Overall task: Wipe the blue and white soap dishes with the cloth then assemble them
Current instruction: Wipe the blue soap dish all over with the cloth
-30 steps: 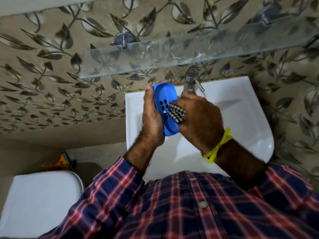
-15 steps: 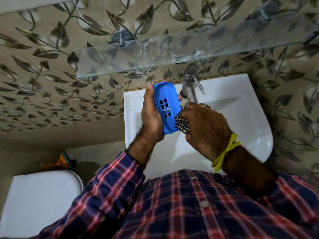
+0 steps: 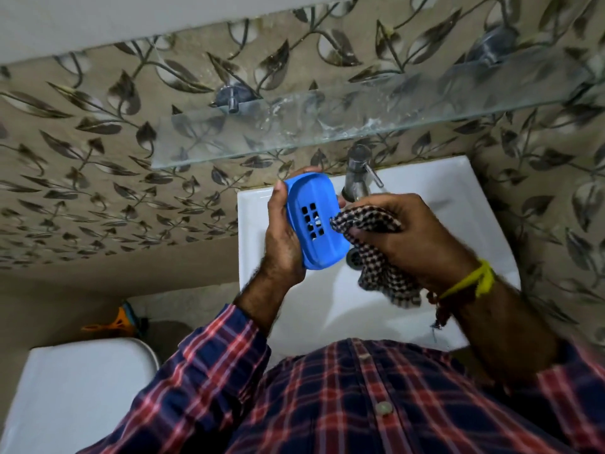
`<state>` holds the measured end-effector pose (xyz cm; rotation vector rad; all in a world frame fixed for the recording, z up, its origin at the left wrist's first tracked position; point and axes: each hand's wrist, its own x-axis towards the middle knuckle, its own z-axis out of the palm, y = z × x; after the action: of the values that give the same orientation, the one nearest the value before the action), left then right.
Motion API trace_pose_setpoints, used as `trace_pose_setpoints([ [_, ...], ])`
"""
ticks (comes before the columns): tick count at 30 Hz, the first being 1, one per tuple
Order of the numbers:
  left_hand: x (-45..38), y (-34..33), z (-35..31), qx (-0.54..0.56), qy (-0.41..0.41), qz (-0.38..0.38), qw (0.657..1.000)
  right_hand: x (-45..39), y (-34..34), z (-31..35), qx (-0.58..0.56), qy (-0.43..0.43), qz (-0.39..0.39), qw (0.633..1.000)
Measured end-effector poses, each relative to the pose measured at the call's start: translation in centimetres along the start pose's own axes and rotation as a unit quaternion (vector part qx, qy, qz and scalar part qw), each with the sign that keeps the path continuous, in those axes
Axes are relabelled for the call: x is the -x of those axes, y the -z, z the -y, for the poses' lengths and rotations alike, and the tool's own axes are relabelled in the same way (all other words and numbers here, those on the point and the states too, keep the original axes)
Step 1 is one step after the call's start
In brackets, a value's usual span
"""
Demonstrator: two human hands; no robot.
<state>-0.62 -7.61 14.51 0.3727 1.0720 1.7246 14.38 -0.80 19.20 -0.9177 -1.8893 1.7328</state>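
Note:
A blue soap dish (image 3: 314, 204) with a grid of square drain holes is held on edge over the white sink (image 3: 458, 198). My left hand (image 3: 281, 237) grips its left rim, thumb at the top. My right hand (image 3: 406, 237) is bunched around a black-and-white checked cloth (image 3: 370, 221), whose corner touches the dish at its drain holes. The rest of the cloth hangs down under my right wrist. No white soap dish is in view.
A steel tap (image 3: 358, 178) stands just behind the dish. A glass shelf (image 3: 327, 126) juts from the leaf-patterned wall above the sink. A white toilet lid (image 3: 75, 394) lies at lower left, with an orange object (image 3: 118, 322) on the floor behind it.
The dish has turned from edge-on to show its holed face more fully. My right hand has shifted right and down, and more of the cloth now hangs out of it.

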Motion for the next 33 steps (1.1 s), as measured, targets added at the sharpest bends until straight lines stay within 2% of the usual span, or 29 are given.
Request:
trace_pose_setpoints([
  [1,0.1,-0.2,-0.1,-0.006,0.001,-0.001,1.000,-0.3,-0.4,-0.1,0.103,0.058,-0.017,0.993],
  [3,0.1,-0.6,0.1,-0.024,0.005,-0.009,1.000,-0.2,-1.6,0.3,0.319,0.157,-0.017,0.935],
  [4,0.1,-0.6,0.1,-0.035,0.003,-0.010,0.999,-0.1,-2.1,0.4,0.367,0.174,-0.005,0.914],
  [5,0.1,-0.6,0.1,-0.044,0.000,-0.009,0.999,0.2,-2.4,0.5,0.381,0.174,0.009,0.908],
  [9,0.3,-0.7,0.1,-0.052,-0.011,-0.009,0.999,0.3,-1.9,0.2,0.373,0.166,0.046,0.912],
  [11,0.4,-0.6,0.1,-0.035,0.003,-0.012,0.999,0.1,-1.3,0.1,0.381,0.161,0.100,0.905],
  [13,0.2,-0.4,0.1,-0.024,0.014,-0.010,1.000,0.3,-0.7,-0.2,0.335,0.140,0.137,0.922],
  [14,0.1,-0.2,0.1,-0.026,0.015,-0.005,1.000,0.4,-0.4,-0.2,0.287,0.126,0.100,0.944],
  [15,0.0,-0.1,0.0,-0.027,0.014,-0.001,1.000,0.1,0.0,-0.1,0.224,0.108,0.027,0.968],
  [17,0.2,0.0,0.0,-0.019,0.024,0.002,1.000,-0.4,0.3,0.5,0.094,0.080,-0.106,0.987],
  [18,0.3,0.0,0.1,-0.013,0.029,0.002,0.999,-0.4,0.1,0.9,0.087,0.087,-0.127,0.984],
  [19,0.3,-0.1,0.2,-0.009,0.028,0.001,1.000,-0.4,-0.3,1.1,0.133,0.110,-0.117,0.978],
  [21,0.3,-0.6,0.2,-0.017,0.022,-0.016,0.999,0.5,-1.5,0.7,0.320,0.150,-0.050,0.934],
  [23,0.0,-1.0,-0.1,-0.040,0.015,-0.030,0.999,1.5,-2.6,0.0,0.484,0.161,-0.010,0.860],
  [24,-0.1,-1.1,-0.2,-0.054,0.008,-0.040,0.998,1.8,-2.8,-0.4,0.524,0.165,0.002,0.836],
  [25,-0.2,-1.2,-0.3,-0.063,0.004,-0.047,0.997,1.8,-2.9,-0.8,0.534,0.163,0.013,0.829],
  [27,-0.2,-1.2,0.0,-0.079,0.005,-0.056,0.995,1.7,-3.0,-1.3,0.511,0.138,0.027,0.848],
  [28,-0.1,-1.1,0.3,-0.083,0.009,-0.062,0.995,1.7,-3.0,-1.6,0.476,0.122,0.033,0.870],
  [30,0.0,-1.1,0.9,-0.080,0.015,-0.073,0.994,1.6,-2.6,-1.9,0.384,0.096,0.042,0.917],
  [33,-0.1,-1.1,1.2,-0.095,-0.007,-0.079,0.992,0.9,-2.1,-2.0,0.251,0.060,0.079,0.963],
])
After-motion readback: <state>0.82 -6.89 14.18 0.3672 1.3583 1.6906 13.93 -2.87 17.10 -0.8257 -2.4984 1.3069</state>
